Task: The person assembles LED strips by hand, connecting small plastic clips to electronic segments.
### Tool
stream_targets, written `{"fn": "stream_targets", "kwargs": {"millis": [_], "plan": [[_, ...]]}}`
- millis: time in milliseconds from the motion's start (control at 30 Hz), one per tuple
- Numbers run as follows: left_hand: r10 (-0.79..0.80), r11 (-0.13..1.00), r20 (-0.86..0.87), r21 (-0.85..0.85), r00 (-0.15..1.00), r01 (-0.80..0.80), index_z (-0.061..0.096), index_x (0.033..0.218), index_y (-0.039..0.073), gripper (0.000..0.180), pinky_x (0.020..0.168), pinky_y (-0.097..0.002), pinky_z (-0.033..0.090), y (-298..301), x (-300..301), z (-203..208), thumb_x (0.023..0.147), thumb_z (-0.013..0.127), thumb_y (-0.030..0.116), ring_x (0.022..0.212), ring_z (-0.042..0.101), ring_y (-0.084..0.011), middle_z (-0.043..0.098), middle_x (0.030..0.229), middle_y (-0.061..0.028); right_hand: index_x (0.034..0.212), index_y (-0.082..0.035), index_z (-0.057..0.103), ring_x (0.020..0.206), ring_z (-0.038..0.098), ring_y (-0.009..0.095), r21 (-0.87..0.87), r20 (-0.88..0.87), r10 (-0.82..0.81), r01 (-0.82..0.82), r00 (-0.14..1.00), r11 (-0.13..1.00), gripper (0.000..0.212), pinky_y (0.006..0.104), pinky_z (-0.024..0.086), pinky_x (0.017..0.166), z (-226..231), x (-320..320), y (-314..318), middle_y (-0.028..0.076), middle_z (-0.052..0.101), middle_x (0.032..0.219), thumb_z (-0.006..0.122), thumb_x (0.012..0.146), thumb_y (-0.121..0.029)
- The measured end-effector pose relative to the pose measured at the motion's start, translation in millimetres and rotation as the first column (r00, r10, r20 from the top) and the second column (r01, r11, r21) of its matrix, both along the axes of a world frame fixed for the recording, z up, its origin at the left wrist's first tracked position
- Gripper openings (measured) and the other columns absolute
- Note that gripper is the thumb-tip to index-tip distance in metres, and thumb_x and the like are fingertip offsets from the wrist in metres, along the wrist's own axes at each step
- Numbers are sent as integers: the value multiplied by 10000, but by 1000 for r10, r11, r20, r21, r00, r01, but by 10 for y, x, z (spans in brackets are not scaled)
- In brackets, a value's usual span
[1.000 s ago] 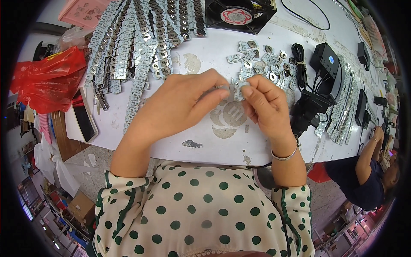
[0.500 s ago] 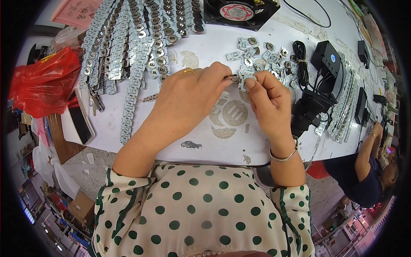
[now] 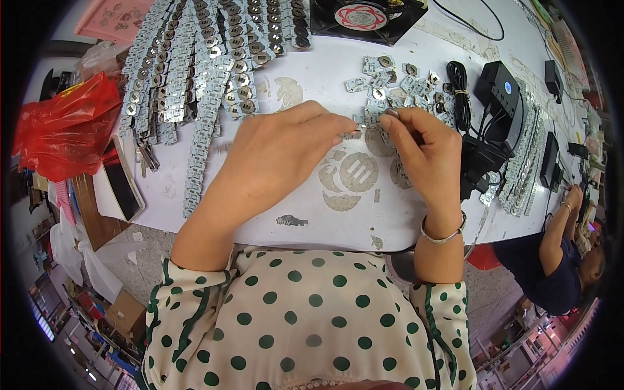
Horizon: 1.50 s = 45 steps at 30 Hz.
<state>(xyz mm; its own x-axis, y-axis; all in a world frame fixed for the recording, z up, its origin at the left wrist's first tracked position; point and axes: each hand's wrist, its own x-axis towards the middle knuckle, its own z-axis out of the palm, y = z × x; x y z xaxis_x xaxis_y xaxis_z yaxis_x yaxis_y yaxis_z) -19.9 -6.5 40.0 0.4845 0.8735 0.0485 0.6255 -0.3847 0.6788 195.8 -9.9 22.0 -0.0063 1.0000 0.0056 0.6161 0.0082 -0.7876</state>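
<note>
My left hand [image 3: 286, 144] is closed in a pinch on a narrow strip of small circuit boards [image 3: 354, 134]. Most of the strip is hidden under the palm; its blurred far end shows to the left of the hand. Thumb and forefinger of my right hand [image 3: 428, 146] pinch a small round metal piece [image 3: 391, 112], apparently a button cell, just right of the strip's end. Behind both hands lies a loose pile of single small boards [image 3: 411, 84], some with round silver cells on them.
Long strips of boards [image 3: 208, 71] cover the table's back left. A black fan [image 3: 374, 19] stands at the back. At right are a black power box [image 3: 497, 94], coiled cable [image 3: 457, 97] and more strips [image 3: 525, 156]. A red bag [image 3: 71, 130] and phone [image 3: 121, 182] lie left. A co-worker [image 3: 552, 266] sits right.
My right hand has shifted right and slightly down, and its pinch now shows a round metal edge. My left fingertips have lowered a little with the strip.
</note>
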Motion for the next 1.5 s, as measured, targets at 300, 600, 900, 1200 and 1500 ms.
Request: {"fn": "stream_targets", "kwargs": {"millis": [300, 600, 900, 1200, 1500], "plan": [[40, 972, 226, -234, 973, 14, 645, 949, -9, 188, 691, -240, 520, 70, -119, -19, 813, 725, 92, 769, 665, -113, 690, 851, -65, 895, 18, 724, 579, 564, 64, -263, -452, 158, -300, 878, 917, 150, 205, 444, 529, 124, 35, -28, 31, 659, 663, 705, 856, -126], [117, 951, 324, -310, 939, -11, 643, 926, -17, 160, 685, -235, 513, 74, -142, 8, 797, 725, 33, 776, 637, -95, 674, 825, -49, 911, -10, 733, 511, 520, 43, -385, -570, 38, -308, 821, 870, 167, 181, 402, 458, 122, 21, -54, 22, 645, 630, 697, 877, -170], [64, 919, 327, -387, 943, 72, 649, 907, -21, 139, 657, -227, 495, 79, -207, 40, 798, 722, 26, 734, 621, -87, 668, 792, -45, 905, 15, 730, 504, 556, 54, -505, -560, 59, -397, 826, 766, 174, 191, 423, 443, 136, -39, -45, 28, 647, 630, 687, 884, -153], [272, 760, 556, -625, 786, 179, 658, 895, -16, 148, 657, -225, 499, 62, -212, 48, 777, 744, 6, 757, 643, -103, 675, 836, -45, 838, -12, 655, 493, 550, 46, -315, -712, 88, -429, 697, 847, 154, 180, 416, 428, 59, -74, -114, 31, 639, 624, 611, 928, -129], [105, 994, 358, -18, 928, -106, 676, 927, 16, 174, 683, -230, 508, 4, 10, 26, 765, 738, -3, 777, 670, -111, 702, 868, -64, 865, -32, 591, 528, 432, 4, -210, -691, -36, -153, 722, 966, 156, 173, 324, 471, 32, -145, -118, -47, 527, 614, 597, 952, -162]]}}
